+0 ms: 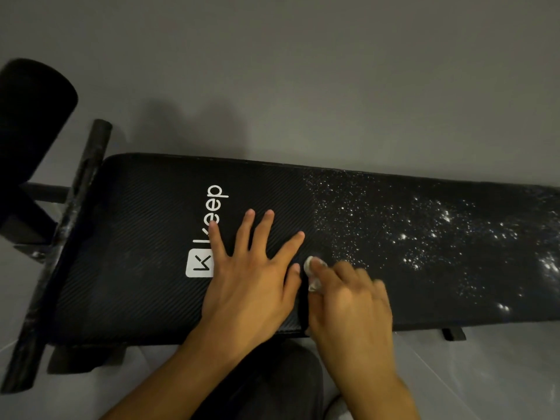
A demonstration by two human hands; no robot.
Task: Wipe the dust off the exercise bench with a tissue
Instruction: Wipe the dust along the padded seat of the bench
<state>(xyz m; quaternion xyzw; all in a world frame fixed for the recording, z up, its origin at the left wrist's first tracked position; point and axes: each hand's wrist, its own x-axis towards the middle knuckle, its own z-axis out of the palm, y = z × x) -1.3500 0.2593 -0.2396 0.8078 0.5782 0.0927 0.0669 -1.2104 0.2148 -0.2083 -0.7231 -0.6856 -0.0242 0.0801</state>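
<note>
Right hand (351, 301) pinching crumpled tissue (314, 284), left hand (251, 277) spread flat on exercise bench (136, 253), bench lengthwise left to right

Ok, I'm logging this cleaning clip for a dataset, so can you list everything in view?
exercise bench: one, black, padded, across the middle of the view
Keep logo: one, white, on the bench's left half, partly under the left hand
dust: many white specks, on the bench's right half
tissue: one, white, crumpled, on the bench under the right hand's fingers
foam roller: one, black, upper left
crossbar: one, black, scuffed, at the bench's left end
floor: grey, around the bench
leg: one, in dark trousers, bottom centre
left hand: one, flat on the bench, fingers spread
right hand: one, blurred, holding the tissue against the bench
</note>
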